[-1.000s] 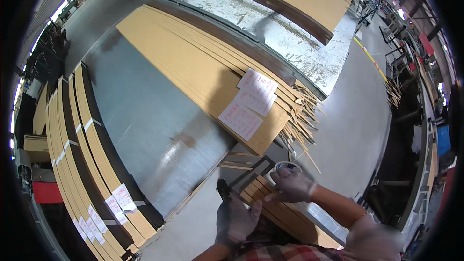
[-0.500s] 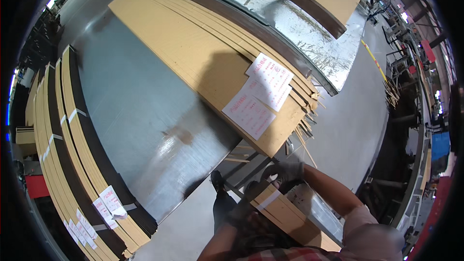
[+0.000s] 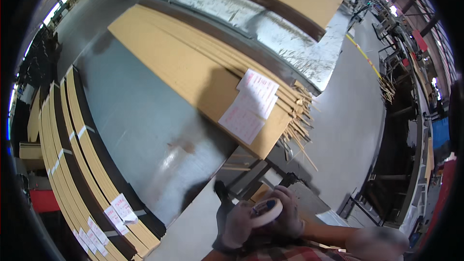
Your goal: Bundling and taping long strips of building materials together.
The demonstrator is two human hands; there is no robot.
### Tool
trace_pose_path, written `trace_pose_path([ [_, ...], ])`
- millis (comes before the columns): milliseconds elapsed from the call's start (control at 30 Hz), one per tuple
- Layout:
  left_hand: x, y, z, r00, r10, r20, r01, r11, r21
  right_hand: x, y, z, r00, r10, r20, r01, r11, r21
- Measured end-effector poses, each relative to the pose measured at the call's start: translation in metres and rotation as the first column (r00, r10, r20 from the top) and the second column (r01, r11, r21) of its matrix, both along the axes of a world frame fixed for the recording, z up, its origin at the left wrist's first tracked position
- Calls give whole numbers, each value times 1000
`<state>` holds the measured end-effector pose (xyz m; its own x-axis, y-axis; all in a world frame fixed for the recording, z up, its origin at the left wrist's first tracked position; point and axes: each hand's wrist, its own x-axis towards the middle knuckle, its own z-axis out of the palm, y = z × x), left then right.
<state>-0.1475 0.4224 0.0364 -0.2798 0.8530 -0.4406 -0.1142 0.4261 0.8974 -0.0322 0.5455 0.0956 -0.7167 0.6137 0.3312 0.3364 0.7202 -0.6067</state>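
A roll of white tape [image 3: 273, 216] with a blue-marked core is held low in front of me, tilted. My left hand [image 3: 237, 224], in a grey glove, grips its left edge with the fingers curled. From the right, my gloved right hand [image 3: 289, 209] closes round the other side of the roll. Behind and below the hands shows part of a light brown piece [image 3: 261, 192], mostly hidden by them. Just beyond lies a stack of long tan boards [image 3: 179, 67] with white paper slips [image 3: 249, 111] at its near end.
A grey metal table [image 3: 140, 96] carries the stack. At the left, long taped bundles of boards [image 3: 92, 164] stand side by side. Thin wooden offcuts [image 3: 299, 125] stick out near the stack's right end. A worn silvery table [image 3: 285, 38] with another board lies farther back.
My hands have left the taped bundle of boards at the lower middle and come together on a tape roll. The view has shifted slightly, and that bundle is now largely hidden.
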Motion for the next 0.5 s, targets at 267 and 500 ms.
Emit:
trace_pose_path([
  [267, -5, 48, -19, 777, -8, -629, 16, 1000, 7, -17, 91, 10, 475, 435, 765, -483, 855, -187],
  [500, 12, 81, -10, 521, -199, -830, 390, 920, 24, 98, 131, -112, 778, -165, 607, 151, 986, 75],
])
